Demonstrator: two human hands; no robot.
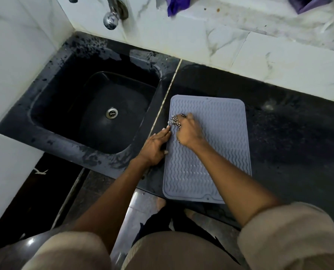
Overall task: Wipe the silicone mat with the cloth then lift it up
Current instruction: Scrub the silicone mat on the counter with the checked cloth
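Observation:
A grey silicone mat (220,152) with a wavy ribbed pattern lies flat on the black countertop, its near edge slightly over the counter's front. My right hand (189,133) is closed around a small checked cloth (175,120) and presses it on the mat's far left part. My left hand (156,147) lies flat with fingers extended against the mat's left edge, touching it and the counter.
A black sink (64,106) with a metal drain (111,113) is set into the counter left of the mat. A chrome tap (111,18) hangs above it. Purple cloth (177,4) lies on the white marble ledge behind. Black countertop (291,137) stretches right.

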